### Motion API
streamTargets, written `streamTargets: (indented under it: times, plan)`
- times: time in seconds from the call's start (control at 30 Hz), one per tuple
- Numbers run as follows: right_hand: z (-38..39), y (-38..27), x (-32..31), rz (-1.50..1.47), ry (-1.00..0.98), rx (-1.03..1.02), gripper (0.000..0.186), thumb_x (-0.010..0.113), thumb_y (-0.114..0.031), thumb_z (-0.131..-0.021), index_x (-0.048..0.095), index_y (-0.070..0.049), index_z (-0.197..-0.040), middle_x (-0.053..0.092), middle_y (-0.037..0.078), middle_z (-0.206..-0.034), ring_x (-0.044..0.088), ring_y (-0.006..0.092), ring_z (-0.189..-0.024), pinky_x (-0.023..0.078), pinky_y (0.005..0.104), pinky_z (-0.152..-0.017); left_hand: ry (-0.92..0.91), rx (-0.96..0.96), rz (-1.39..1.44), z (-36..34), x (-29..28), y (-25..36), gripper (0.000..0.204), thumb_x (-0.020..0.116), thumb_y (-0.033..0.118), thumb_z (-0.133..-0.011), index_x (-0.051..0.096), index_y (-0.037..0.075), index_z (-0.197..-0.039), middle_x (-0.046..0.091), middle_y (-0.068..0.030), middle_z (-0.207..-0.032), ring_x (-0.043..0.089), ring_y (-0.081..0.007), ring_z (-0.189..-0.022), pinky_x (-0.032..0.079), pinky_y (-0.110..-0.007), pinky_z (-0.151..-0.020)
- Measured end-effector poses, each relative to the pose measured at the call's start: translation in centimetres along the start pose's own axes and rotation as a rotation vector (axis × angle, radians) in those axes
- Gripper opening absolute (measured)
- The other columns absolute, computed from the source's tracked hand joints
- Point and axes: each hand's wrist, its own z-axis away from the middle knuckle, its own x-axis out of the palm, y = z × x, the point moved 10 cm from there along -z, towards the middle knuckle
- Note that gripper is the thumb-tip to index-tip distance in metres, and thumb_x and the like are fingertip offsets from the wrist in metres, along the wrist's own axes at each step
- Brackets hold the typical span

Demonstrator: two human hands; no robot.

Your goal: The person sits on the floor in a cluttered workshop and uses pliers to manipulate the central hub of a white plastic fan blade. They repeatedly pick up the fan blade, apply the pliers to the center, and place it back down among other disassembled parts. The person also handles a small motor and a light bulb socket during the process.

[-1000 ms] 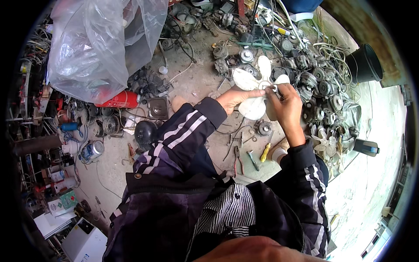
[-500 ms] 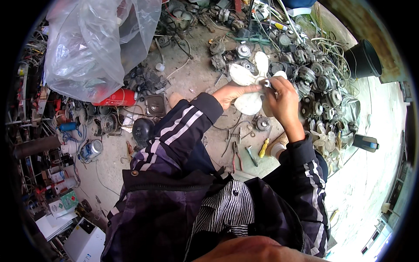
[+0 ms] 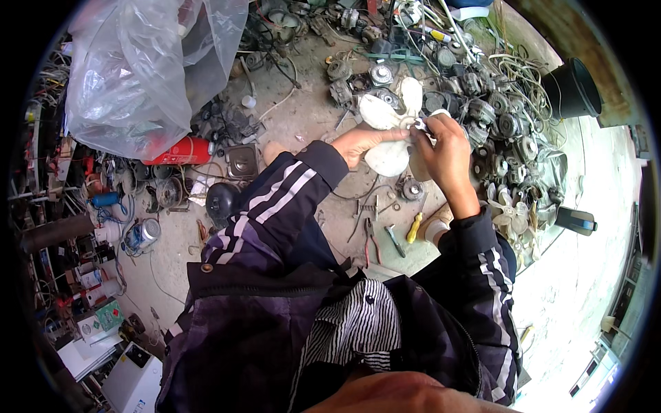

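Observation:
A dusty white fan blade (image 3: 387, 160) with several rounded petals is held over the floor, in front of a heap of motors. My left hand (image 3: 357, 146) grips it from the left, thumb stretched along a petal toward the hub. At the hub, my right hand (image 3: 446, 157) is closed, with thumb and fingers pinched around a small part that the fingers mostly hide. Below the blade a small round motor (image 3: 411, 188) lies on the concrete. Nearer me are red-handled pliers (image 3: 372, 242), a small hammer-like tool (image 3: 395, 241) and a yellow-handled screwdriver (image 3: 414, 228).
Motors (image 3: 482, 110) and coiled cables (image 3: 520, 79) heap up at the far right, near a black bucket (image 3: 571, 89). More fan blades (image 3: 511, 215) lie to the right. A clear plastic bag (image 3: 131, 76) and a red cylinder (image 3: 182, 151) occupy the far left.
The fan blade is still in my hands, its petals slightly shifted. My right fingers have moved a little at the hub, and the pale metallic part between them shows less.

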Motion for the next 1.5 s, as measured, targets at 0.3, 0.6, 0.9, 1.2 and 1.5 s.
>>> streamTargets:
  times: [0.3, 0.6, 0.9, 1.2, 1.5]
  plan:
    - [-0.1, 0.2, -0.3, -0.003, 0.019, 0.013, 0.022, 0.07, -0.021, -0.076, 0.065, -0.005, -0.089, 0.061, 0.008, -0.084, 0.06, 0.029, -0.081, 0.048, 0.0377, -0.07, -0.037, -0.016, 0.007, -0.1, 0.3, -0.1, 0.037, 0.069, 0.018, -0.084, 0.057, 0.007, -0.117, 0.065, -0.0042, -0.106, 0.064, -0.0129, -0.093, 0.054, -0.028, -0.08]
    - [-0.1, 0.1, -0.2, 0.028, -0.003, 0.003, 0.02, 0.07, -0.02, -0.075, 0.066, -0.006, -0.089, 0.06, 0.008, -0.084, 0.06, 0.0292, -0.082, 0.048, 0.0383, -0.069, -0.027, -0.006, -0.003, -0.2, 0.1, 0.0, 0.036, 0.07, 0.017, -0.084, 0.058, 0.007, -0.116, 0.065, -0.0038, -0.104, 0.064, -0.0126, -0.091, 0.054, -0.029, -0.08]
    - [-0.1, 0.2, -0.4, -0.016, 0.016, 0.011, 0.022, 0.069, -0.021, -0.077, 0.065, -0.005, -0.091, 0.061, 0.009, -0.085, 0.06, 0.0301, -0.082, 0.049, 0.0386, -0.07, -0.004, -0.022, 0.002, 0.1, 0.3, 0.2, 0.036, 0.069, 0.016, -0.084, 0.058, 0.007, -0.117, 0.065, -0.0038, -0.105, 0.064, -0.0124, -0.092, 0.054, -0.028, -0.081]
    - [-0.2, -0.2, 0.0, -0.007, -0.019, -0.03, 0.018, 0.069, -0.017, -0.076, 0.065, -0.005, -0.089, 0.061, 0.008, -0.085, 0.06, 0.0292, -0.083, 0.048, 0.0384, -0.07, -0.023, 0.006, -0.021, 0.0, 0.1, 0.1, 0.036, 0.069, 0.017, -0.085, 0.058, 0.006, -0.117, 0.065, -0.0046, -0.108, 0.064, -0.0128, -0.095, 0.053, -0.028, -0.083]
    - [-0.2, -0.8, -0.8, -0.02, 0.033, -0.077, 0.019, 0.068, -0.016, -0.075, 0.065, -0.007, -0.092, 0.061, 0.008, -0.085, 0.06, 0.029, -0.082, 0.049, 0.038, -0.069, -0.037, -0.061, 0.053, 0.3, 0.6, -0.2, 0.036, 0.069, 0.017, -0.084, 0.058, 0.006, -0.117, 0.065, -0.0042, -0.107, 0.064, -0.0129, -0.094, 0.053, -0.028, -0.082]
